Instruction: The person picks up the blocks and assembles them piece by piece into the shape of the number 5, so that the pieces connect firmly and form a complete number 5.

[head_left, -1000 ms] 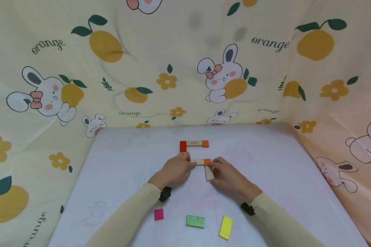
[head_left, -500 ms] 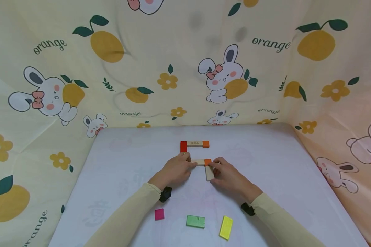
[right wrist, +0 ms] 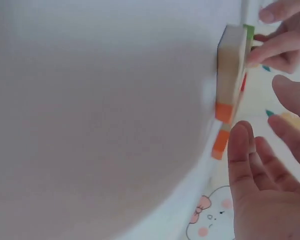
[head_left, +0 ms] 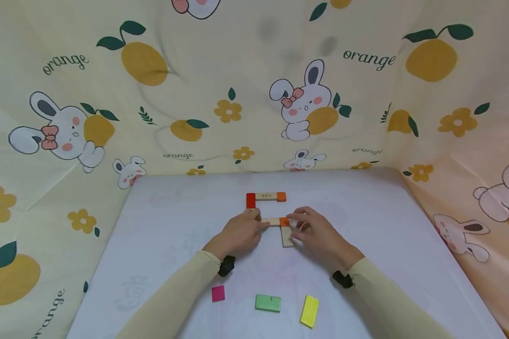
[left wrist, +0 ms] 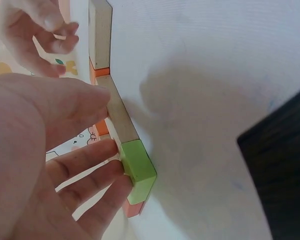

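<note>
On the white tabletop my left hand [head_left: 239, 230] lies over the left corner of a row of small blocks. In the left wrist view its nearly straight fingers touch a green block [left wrist: 138, 165], mostly hidden from the head view. Its thumb tip is at a plain wooden block [left wrist: 121, 110]. That wooden block runs right to an orange block [head_left: 284, 221], below which another wooden block [head_left: 286, 237] points toward me. My right hand [head_left: 320, 238] hovers just right of these two, fingers spread and holding nothing. A red block [head_left: 250, 200] stands beyond the left fingertips.
Behind the row, a printed wooden block [head_left: 266, 196] and an orange block [head_left: 282, 197] extend right from the red one. Nearer me lie a pink block [head_left: 218, 294], a green block [head_left: 268, 303] and a yellow block [head_left: 309, 311]. Patterned cloth [head_left: 254, 94] surrounds the table.
My right hand has let go of the near wooden block and the orange block, its fingers lifting and spreading slightly to the right. The left hand has stayed in place.
</note>
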`<act>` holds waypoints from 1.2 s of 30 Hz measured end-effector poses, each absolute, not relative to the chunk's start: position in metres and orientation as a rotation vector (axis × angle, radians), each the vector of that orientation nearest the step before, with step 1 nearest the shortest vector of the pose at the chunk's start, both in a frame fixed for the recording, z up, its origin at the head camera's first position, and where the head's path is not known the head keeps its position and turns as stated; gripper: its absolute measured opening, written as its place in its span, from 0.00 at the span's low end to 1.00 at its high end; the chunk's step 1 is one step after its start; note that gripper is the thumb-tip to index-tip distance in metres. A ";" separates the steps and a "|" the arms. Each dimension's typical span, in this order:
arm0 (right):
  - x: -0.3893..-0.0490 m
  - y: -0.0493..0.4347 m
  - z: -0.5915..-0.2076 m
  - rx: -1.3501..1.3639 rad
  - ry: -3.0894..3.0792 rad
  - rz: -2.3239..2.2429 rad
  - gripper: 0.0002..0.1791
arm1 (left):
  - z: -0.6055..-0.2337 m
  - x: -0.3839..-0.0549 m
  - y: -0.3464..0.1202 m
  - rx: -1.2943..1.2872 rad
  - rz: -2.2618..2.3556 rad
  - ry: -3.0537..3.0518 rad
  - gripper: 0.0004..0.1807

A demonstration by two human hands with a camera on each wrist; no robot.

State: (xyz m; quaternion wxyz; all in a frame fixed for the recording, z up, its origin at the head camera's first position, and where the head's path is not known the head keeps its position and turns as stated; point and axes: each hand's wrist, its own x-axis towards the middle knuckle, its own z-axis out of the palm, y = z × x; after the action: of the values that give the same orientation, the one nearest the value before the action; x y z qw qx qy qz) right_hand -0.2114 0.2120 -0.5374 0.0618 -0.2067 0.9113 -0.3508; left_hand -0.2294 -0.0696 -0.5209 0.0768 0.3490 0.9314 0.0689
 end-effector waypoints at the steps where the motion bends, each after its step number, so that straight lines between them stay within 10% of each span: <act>1: -0.214 0.213 -0.536 -0.635 2.740 -1.082 0.28 | -0.520 -0.229 -0.070 1.043 0.203 2.790 0.24; 36: -0.228 0.209 -0.546 -0.701 2.663 -1.031 0.25 | -0.523 -0.240 -0.068 0.843 0.610 2.713 0.15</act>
State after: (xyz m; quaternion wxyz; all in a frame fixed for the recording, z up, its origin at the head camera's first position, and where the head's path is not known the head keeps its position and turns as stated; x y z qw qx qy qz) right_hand -0.2280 0.2087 -0.5461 0.1004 -0.2371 0.9011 -0.3488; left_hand -0.2400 -0.0675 -0.5232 0.1177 0.2880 0.9273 0.2084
